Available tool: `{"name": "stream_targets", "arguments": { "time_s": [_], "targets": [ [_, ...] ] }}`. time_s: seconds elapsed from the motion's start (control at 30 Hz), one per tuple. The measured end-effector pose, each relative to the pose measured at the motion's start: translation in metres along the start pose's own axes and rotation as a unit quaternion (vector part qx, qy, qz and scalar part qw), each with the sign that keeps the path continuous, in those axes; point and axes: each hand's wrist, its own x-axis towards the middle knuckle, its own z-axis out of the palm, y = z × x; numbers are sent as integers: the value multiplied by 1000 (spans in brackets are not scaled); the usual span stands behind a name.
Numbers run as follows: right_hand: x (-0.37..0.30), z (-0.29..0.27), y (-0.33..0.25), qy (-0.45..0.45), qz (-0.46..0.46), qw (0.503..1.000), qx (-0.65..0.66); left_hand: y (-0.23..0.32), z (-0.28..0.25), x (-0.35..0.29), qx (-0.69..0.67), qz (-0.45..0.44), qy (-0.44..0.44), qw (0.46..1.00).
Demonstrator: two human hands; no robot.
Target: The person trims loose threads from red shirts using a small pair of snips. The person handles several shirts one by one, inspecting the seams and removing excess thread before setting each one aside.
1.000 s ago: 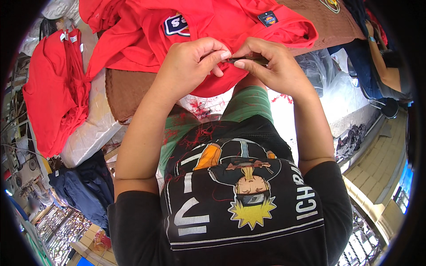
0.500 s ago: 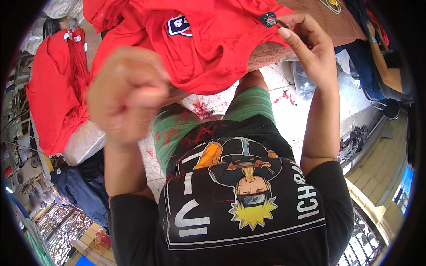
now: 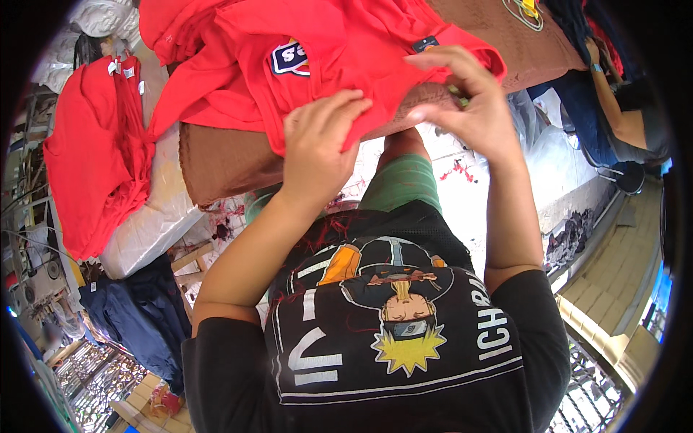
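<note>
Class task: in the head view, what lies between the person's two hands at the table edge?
Red shirt cloth and brown table edge lie between left hand and right hand.

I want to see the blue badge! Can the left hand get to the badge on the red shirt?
Probably yes. The left hand already lies on the red shirt, and the blue and white badge sits just above its fingers with only flat cloth between them.
</note>
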Motion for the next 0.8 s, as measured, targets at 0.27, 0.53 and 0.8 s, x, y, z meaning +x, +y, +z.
{"name": "stream_targets", "arguments": {
  "time_s": [0.27, 0.53, 0.8],
  "targets": [
    [36, 12, 33, -35, 122, 953, 277, -18, -52, 45, -538, -246, 121, 797],
    [62, -9, 18, -62, 146, 962, 223, -23, -40, 45, -635, -303, 68, 707],
    [67, -4, 33, 2, 107, 983, 147, -23, -38, 47, -526, -298, 24, 796]
  ]
}}
